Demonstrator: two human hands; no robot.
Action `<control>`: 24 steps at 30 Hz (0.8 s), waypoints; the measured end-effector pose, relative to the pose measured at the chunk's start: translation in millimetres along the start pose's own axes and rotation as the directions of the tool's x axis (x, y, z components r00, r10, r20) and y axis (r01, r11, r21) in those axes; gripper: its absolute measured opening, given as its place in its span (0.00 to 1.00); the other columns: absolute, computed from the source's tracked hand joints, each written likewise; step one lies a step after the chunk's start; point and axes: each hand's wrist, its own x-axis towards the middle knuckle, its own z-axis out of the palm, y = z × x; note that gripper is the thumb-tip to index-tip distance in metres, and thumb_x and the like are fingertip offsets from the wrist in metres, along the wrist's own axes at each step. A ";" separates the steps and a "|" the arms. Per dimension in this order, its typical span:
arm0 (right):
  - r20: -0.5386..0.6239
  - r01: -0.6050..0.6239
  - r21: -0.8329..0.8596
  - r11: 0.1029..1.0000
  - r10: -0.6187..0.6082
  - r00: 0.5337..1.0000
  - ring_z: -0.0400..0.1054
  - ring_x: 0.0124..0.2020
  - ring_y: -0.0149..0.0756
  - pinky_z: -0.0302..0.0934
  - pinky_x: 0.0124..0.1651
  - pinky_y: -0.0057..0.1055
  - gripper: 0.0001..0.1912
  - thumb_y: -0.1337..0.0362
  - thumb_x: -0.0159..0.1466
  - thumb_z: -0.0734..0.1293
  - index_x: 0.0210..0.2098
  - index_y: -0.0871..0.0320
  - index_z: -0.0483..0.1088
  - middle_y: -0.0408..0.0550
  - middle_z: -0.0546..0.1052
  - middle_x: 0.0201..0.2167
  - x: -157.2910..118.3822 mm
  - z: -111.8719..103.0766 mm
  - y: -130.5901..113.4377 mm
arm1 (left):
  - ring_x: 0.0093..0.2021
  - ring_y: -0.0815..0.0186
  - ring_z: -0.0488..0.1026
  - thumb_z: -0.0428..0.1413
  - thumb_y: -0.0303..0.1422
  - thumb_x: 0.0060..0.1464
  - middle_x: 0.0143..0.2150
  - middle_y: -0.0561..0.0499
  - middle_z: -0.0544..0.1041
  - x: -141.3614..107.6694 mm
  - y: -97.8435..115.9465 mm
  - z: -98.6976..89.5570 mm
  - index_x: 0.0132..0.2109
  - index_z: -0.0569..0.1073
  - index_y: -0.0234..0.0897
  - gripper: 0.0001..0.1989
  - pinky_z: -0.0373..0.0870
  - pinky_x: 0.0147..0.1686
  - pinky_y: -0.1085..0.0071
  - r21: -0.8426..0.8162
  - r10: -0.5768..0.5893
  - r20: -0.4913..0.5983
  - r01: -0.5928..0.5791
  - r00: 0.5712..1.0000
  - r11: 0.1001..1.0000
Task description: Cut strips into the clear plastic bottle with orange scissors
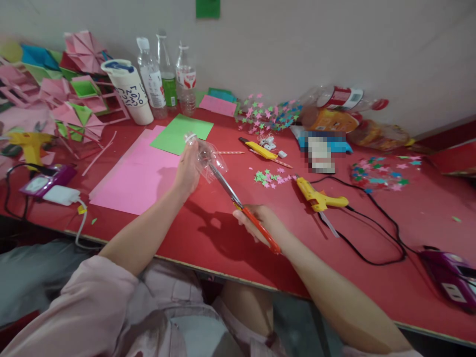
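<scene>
My left hand (189, 167) is wrapped round the neck end of a clear plastic bottle piece (213, 161), held up over the red table. A pair of scissors with red-orange handles (262, 232) is gripped in my right hand (256, 223). The metal blades point up and to the left and reach the cut end of the bottle piece. Whether the plastic lies between the blades is hard to tell. Below and left of the bottle piece lie pink paper sheets (136, 173), with a green sheet (180, 134) partly over them.
A yellow glue gun (316, 196) with a black cable lies at the right, near a purple power strip (451, 277). Behind are a yellow cutter (262, 149), paper stars (269, 177), bottles (186, 79) and a white tumbler (130, 94). Another glue gun (29, 146) is left.
</scene>
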 end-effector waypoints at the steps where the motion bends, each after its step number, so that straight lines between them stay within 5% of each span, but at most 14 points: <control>1: 0.000 0.003 -0.002 1.000 -0.003 1.000 0.58 0.14 0.30 0.51 0.21 0.29 0.30 0.33 0.62 0.61 0.23 0.53 0.61 0.38 0.62 0.13 -0.6 0.8 -1.1 | 0.37 0.63 0.73 0.61 0.57 0.53 0.32 0.50 0.74 0.0 0.0 0.2 0.34 0.69 0.41 0.23 0.69 0.38 0.65 0.007 -0.005 -0.005 0.005 1.000 1.000; 9: 0.009 -0.096 0.082 0.992 0.096 0.995 0.56 0.11 0.29 0.51 0.17 0.27 0.29 0.35 0.60 0.65 0.22 0.53 0.58 0.35 0.58 0.10 -2.7 7.6 -12.1 | 0.34 0.65 0.70 0.60 0.59 0.53 0.31 0.52 0.72 2.6 -0.2 -0.3 0.35 0.69 0.42 0.24 0.68 0.39 0.65 -0.021 -0.035 -0.047 0.034 0.998 0.999; 24: 0.072 -0.073 0.104 0.992 0.066 0.995 0.57 0.13 0.26 0.53 0.19 0.27 0.26 0.39 0.62 0.63 0.23 0.54 0.60 0.36 0.62 0.15 -1.0 2.8 -8.1 | 0.45 0.58 0.76 0.63 0.59 0.49 0.36 0.48 0.75 -6.6 -1.7 5.7 0.36 0.71 0.41 0.26 0.73 0.45 0.62 0.040 -0.003 0.006 0.003 1.000 0.999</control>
